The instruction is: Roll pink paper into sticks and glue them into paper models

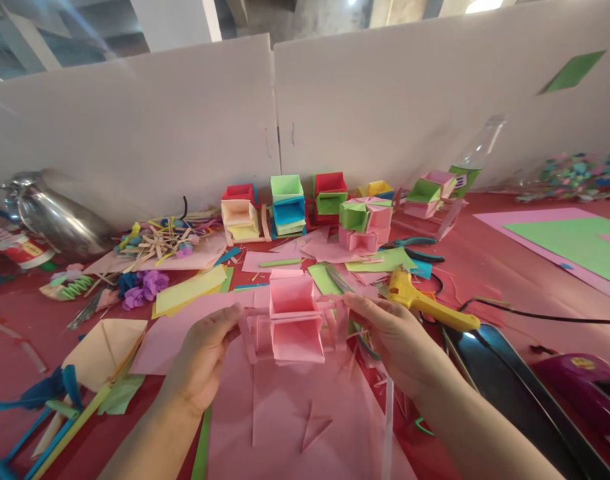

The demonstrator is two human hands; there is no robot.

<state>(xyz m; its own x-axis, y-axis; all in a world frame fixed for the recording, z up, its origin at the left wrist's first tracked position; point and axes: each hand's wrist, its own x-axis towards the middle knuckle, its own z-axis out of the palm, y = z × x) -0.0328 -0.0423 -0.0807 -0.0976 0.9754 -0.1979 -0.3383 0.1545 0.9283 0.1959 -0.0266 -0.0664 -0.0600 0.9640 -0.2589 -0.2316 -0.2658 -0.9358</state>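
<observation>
Between my hands is a pink paper model, made of open folded boxes set on a frame of thin paper strips. My left hand pinches the left end of its frame between thumb and fingers. At the opposite end, my right hand grips the frame the same way. The model is held up over a large pink paper sheet, on which a thin folded pink strip lies. Scissors lie behind my right hand, partly hidden by paper scraps.
Finished paper box models in several colours line the white partition. A yellow glue gun, pliers and a black tray lie on the right. Craft sticks and a metal jug are on the left.
</observation>
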